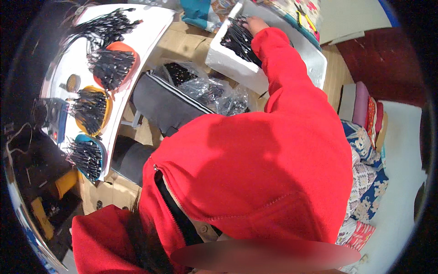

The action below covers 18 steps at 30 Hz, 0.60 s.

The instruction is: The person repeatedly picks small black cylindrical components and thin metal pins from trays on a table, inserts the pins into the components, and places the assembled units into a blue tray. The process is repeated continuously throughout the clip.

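Note:
My right hand (256, 26) reaches into a white foam box (237, 72) at the top of the view. Its fingers are bent down around thin black cables (240, 40) lying bunched in the box, and the fingertips are partly hidden among them. The red sleeve (287, 59) crosses over the box's near wall. My left hand is out of view; only its red sleeve (102, 237) shows at the lower left.
On the white table (150, 39) at left lie a loose cable pile (107, 28) and cable bundles in red (135, 64), yellow (109, 109) and teal trays (101, 153). Clear plastic bags (219, 93) rest beside my leg. Folded fabrics (365, 178) are stacked at right.

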Available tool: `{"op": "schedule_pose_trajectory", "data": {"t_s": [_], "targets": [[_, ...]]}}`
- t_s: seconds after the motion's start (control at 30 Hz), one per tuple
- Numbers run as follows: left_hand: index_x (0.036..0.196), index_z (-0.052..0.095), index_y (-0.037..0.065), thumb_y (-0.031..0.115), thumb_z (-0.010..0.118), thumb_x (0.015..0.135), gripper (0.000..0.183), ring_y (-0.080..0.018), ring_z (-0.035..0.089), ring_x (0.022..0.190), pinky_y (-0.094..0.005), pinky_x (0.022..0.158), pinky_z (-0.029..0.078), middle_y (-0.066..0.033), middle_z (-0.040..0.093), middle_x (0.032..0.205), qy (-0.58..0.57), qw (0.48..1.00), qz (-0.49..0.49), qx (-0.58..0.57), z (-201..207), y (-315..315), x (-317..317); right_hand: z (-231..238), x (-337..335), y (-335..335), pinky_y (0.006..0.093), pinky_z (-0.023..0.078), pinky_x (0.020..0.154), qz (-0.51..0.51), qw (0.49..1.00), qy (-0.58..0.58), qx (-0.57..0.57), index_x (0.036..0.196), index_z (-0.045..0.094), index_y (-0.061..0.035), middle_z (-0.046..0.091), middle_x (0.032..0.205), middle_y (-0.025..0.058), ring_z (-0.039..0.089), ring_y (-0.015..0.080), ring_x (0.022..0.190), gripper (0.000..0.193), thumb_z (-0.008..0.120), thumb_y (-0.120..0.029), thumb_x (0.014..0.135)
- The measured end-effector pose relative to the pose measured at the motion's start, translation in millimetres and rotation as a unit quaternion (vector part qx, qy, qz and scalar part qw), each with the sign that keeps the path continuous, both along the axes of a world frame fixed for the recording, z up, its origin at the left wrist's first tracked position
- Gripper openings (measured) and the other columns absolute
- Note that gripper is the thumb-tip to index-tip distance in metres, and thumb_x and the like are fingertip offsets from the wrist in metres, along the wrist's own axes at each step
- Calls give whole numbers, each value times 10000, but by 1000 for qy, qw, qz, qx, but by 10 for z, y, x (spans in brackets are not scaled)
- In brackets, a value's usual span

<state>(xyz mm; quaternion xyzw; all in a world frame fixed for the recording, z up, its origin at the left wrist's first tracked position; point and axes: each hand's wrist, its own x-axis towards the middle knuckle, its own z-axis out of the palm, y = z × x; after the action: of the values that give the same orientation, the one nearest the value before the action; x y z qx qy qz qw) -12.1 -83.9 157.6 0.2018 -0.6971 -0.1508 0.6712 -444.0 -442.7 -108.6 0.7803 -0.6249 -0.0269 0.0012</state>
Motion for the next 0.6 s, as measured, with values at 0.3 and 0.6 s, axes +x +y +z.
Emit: {"op": "schedule_pose_trajectory", "data": {"t_s": [0.3,0.6], "targets": [[962,628,-18,26,580,842,136,-169,600,799,-282,723,482,-118,634,883,25,987,133,-80,317,678,341,930,1300,560,389,503,784,107,963,-242,-51,1044,617,-44,660,978,170,652,303,872,243,584,-211,870],[959,635,-13,46,593,828,150,-186,616,822,-301,751,483,-139,643,891,31,730,558,392,-906,425,1766,1214,3987,1705,389,488,671,397,820,-395,116,874,629,-21,638,804,163,626,334,753,155,575,-165,853]]}}
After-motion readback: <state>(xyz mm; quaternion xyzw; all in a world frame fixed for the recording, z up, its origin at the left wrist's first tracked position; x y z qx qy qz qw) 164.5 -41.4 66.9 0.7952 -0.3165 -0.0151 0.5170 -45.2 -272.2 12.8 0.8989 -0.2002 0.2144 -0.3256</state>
